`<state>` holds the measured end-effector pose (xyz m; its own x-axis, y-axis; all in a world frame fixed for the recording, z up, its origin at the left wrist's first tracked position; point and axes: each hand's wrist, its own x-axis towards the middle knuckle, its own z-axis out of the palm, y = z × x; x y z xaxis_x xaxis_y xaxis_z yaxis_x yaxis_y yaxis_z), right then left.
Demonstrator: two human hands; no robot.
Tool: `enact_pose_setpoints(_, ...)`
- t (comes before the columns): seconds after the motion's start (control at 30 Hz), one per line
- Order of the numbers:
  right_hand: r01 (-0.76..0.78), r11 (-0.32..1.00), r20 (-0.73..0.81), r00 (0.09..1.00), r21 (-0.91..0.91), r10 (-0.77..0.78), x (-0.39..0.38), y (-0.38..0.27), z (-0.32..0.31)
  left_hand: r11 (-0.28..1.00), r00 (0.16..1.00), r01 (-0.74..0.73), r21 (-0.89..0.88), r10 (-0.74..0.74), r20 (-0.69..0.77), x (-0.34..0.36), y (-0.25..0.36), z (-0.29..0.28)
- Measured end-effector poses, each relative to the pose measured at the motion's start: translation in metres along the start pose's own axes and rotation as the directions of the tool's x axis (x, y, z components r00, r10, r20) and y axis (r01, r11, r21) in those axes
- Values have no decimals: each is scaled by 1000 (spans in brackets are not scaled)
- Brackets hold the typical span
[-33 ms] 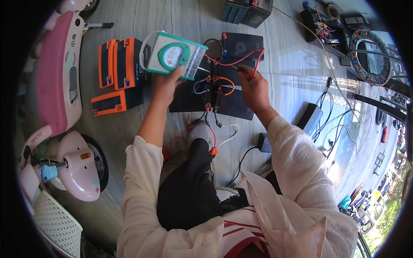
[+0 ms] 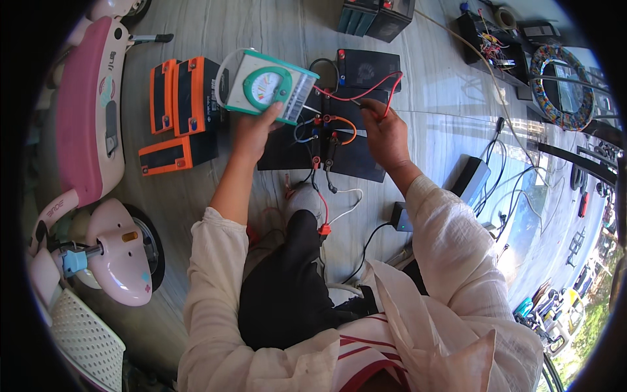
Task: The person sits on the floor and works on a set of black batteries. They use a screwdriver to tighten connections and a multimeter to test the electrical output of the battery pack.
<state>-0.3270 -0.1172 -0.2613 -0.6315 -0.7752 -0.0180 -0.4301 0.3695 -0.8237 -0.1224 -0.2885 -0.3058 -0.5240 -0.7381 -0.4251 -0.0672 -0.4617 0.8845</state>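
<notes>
My left hand (image 2: 253,134) grips a white-and-green analog battery tester (image 2: 243,98) with a round dial, its thumb on the face. A thin metal prong (image 2: 311,108) sticks out of the tester toward the terminals of the joined black batteries (image 2: 358,159); whether it touches one I cannot tell. From the tester a red lead (image 2: 359,95) loops over to my right hand (image 2: 386,137). That hand is closed around a thin probe (image 2: 355,102), pointing left above the batteries. An orange jumper wire (image 2: 353,130) and a blue one (image 2: 297,132) link terminals. Another black battery (image 2: 379,68) lies beyond.
Orange-and-black batteries (image 2: 191,98) stand at the left, beside a pink scooter (image 2: 78,104). More batteries (image 2: 390,23) sit at the far side. A charger (image 2: 470,176) with cables lies at right. A red connector (image 2: 324,229) hangs near my knee.
The tester and my left hand have shifted slightly to the right. My right hand stays in place with the probe.
</notes>
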Motion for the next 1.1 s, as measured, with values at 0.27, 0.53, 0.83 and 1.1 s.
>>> enact_pose_setpoints(0.27, -9, 1000, 26, 1000, 19, 8, -4, -1, 8, 990, 993, -112, 80, 110, 33, -9, -3, 13)
enact_pose_setpoints(0.53, 6, 999, 35, 999, 34, -7, -1, -2, 4, 950, 964, -241, 197, 211, 160, -3, 4, 27)
enact_pose_setpoints(0.83, 25, 999, 34, 999, 48, -26, 4, -8, 4, 938, 954, -290, 190, 268, 135, -3, -1, 28)
enact_pose_setpoints(1.1, 27, 999, 38, 999, 45, -29, 6, -2, 6, 943, 959, -278, 183, 261, 112, -1, -3, 28)
